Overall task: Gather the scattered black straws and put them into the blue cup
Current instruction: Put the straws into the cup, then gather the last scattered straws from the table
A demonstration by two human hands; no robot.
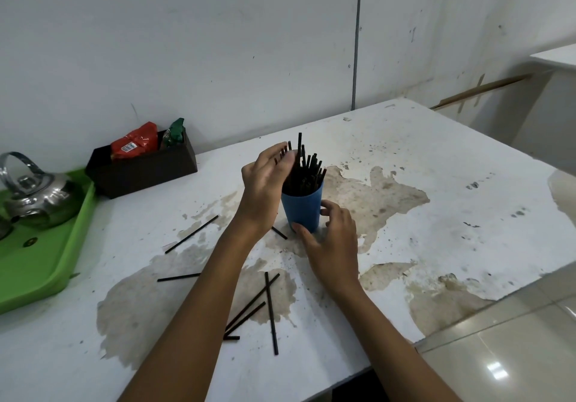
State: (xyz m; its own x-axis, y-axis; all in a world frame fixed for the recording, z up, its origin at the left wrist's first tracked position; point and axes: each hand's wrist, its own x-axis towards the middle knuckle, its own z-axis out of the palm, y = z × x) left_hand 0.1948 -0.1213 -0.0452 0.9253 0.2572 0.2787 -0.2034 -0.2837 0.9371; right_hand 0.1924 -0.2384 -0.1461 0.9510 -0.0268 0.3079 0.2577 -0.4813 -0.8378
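Observation:
A blue cup (304, 206) stands mid-table, packed with upright black straws (307, 164). My left hand (265, 183) reaches over the cup's left rim with its fingers curled round a few straws whose tips poke out between them. My right hand (333, 245) rests low at the cup, thumb on its front and fingertips on its right side. Several loose straws lie on the table: one (191, 234) to the left, one (179, 277) nearer me, a crossed cluster (271, 312) between my forearms, and a short piece (279, 233) by the cup's base.
The white table (436, 183) is stained brown and its edge runs close on the right and front. A green tray (46, 264) with a metal kettle (34, 192) sits at the left. A dark box (143, 174) with snack packets stands against the wall.

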